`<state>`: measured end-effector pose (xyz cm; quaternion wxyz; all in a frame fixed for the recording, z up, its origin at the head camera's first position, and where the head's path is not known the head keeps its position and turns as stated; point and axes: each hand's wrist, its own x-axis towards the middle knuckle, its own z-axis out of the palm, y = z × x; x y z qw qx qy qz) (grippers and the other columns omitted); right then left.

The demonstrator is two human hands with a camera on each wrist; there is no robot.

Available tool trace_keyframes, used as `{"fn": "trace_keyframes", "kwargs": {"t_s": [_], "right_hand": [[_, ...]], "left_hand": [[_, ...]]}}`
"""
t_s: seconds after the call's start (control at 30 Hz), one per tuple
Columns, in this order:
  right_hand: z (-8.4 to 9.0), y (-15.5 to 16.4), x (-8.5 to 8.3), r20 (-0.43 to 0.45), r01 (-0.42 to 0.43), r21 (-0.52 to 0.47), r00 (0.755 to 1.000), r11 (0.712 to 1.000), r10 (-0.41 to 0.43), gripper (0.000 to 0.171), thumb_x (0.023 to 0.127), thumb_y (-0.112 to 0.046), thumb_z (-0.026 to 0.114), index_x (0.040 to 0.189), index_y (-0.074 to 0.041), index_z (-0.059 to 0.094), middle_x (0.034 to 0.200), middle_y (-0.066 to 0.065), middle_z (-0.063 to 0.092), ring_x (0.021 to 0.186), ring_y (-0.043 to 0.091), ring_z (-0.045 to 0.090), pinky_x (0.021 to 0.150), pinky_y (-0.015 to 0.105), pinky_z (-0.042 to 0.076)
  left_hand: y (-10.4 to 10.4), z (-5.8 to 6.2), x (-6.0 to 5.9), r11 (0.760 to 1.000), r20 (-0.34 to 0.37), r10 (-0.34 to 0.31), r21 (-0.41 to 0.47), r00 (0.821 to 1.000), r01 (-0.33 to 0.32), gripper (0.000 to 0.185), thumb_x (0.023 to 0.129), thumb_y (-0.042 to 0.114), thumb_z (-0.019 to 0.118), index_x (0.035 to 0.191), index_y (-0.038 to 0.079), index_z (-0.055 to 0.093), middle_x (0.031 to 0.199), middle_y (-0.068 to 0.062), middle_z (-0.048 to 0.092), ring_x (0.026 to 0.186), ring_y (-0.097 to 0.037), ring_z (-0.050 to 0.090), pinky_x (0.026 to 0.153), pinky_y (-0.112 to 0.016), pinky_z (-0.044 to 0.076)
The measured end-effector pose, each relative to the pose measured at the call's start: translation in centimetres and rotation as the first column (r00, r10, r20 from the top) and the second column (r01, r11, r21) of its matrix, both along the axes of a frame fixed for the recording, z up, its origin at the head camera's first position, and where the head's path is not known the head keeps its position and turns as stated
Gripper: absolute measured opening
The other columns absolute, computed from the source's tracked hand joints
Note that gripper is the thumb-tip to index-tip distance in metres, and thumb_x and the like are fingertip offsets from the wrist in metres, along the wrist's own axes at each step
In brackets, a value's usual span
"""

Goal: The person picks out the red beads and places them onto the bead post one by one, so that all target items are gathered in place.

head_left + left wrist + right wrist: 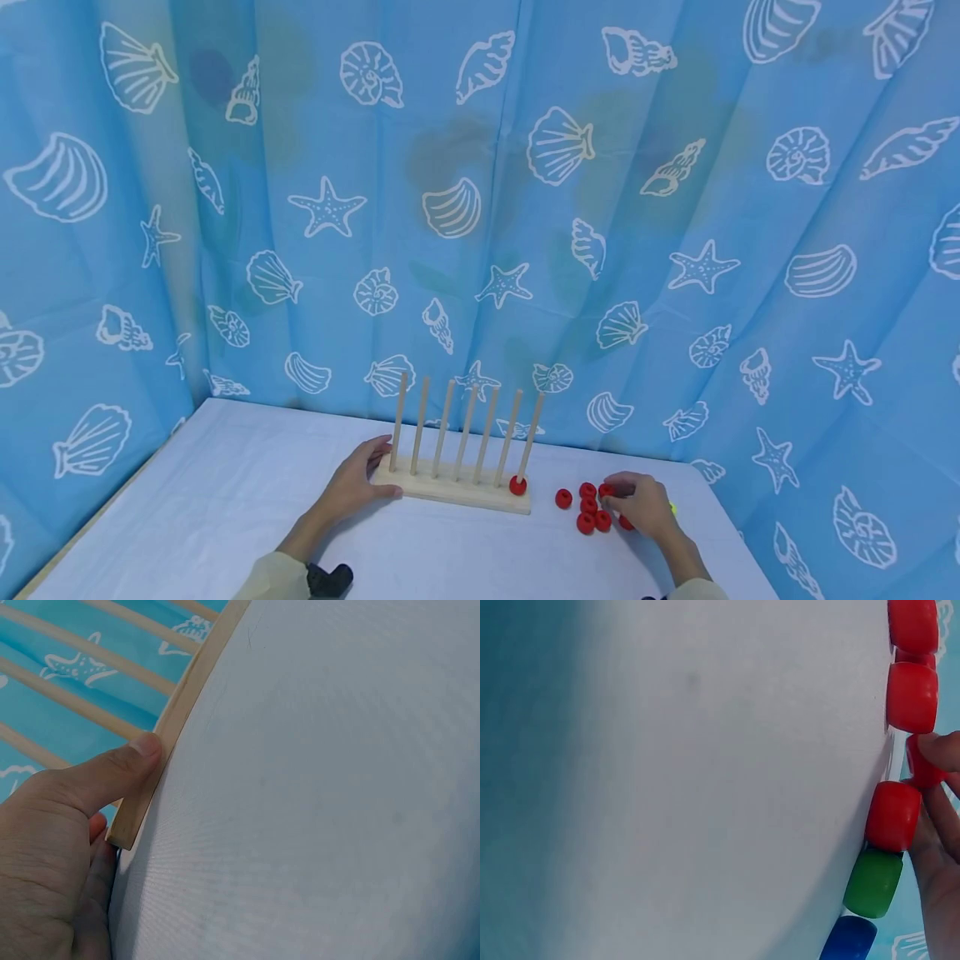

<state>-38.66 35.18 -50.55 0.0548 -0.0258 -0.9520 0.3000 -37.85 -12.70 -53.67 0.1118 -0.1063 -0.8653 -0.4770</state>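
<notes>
Beige-sleeved, the left hand [348,487] is positioned at the left end of a pale wooden rack [465,495]; its grip is clasped around that end, with the thumb [112,771] laid against the near edge. The rack is placed on a white tabletop [187,500] before a blue curtain [405,167] printed with white shells and starfish. Seven round wooden rods [465,433] are fitted upright in a row. One red rounded bead [518,485] is seated at the foot of the rightmost rod. Right of the rack, loose red rounded beads [586,523] are clustered on the tabletop. Farther right, a held red bead [924,766] is pinched by the grip of the right hand [643,504]. In the right wrist view, a green barrel-shaped bead [874,883] is seen between another red bead [894,816] and a blue barrel-shaped bead [849,939].
</notes>
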Motion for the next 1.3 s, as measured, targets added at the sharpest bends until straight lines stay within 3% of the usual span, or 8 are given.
{"fn": "trace_keyframes", "kwargs": {"t_s": [0.27,0.77,0.97,1.3], "right_hand": [[1.0,-0.4,0.5,-0.051,0.062,-0.094,0.996,0.994,-0.067,0.041,0.069,-0.031,0.073,0.105,-0.018,0.060,0.100,0.002,0.059,0.096,0.021,0.053,0.074,0.038,0.053],[5.2,-3.6,0.8,-0.145,-0.039,-0.303,0.989,0.952,-0.005,0.050,0.069,-0.043,0.069,0.114,-0.025,0.056,0.108,0.000,0.057,0.099,0.019,0.056,0.076,0.033,0.052],[7.8,-5.8,0.8,-0.261,-0.139,-0.346,0.964,0.928,0.048,0.045,0.070,-0.041,0.068,0.111,-0.025,0.057,0.107,-0.002,0.057,0.095,0.016,0.058,0.075,0.030,0.053],[11.7,-8.9,0.7,-0.421,-0.320,-0.332,0.892,0.887,0.165,0.044,0.071,-0.036,0.069,0.111,-0.020,0.059,0.107,0.000,0.056,0.093,0.015,0.060,0.072,0.028,0.053]], "left_hand": [[-0.1,-0.2,-0.2,1.000,-0.003,0.009,-0.029,1.000,-0.009,0.090,0.049,0.054,0.075,0.126,0.019,0.043,0.122,0.003,0.046,0.115,-0.015,0.043,0.096,-0.030,0.038],[0.0,0.1,0.0,0.999,0.011,0.027,-0.032,1.000,-0.026,0.094,0.049,0.052,0.076,0.130,0.023,0.038,0.119,0.003,0.049,0.114,-0.015,0.044,0.097,-0.033,0.038],[0.0,0.2,0.0,0.999,0.009,0.035,-0.022,0.999,-0.034,0.095,0.048,0.048,0.078,0.130,0.023,0.038,0.117,0.003,0.050,0.114,-0.016,0.045,0.097,-0.032,0.038],[0.0,-0.2,-0.2,1.000,0.002,0.021,0.004,1.000,-0.021,0.097,0.047,0.049,0.079,0.130,0.023,0.038,0.116,0.004,0.050,0.113,-0.015,0.045,0.097,-0.033,0.037]]}}
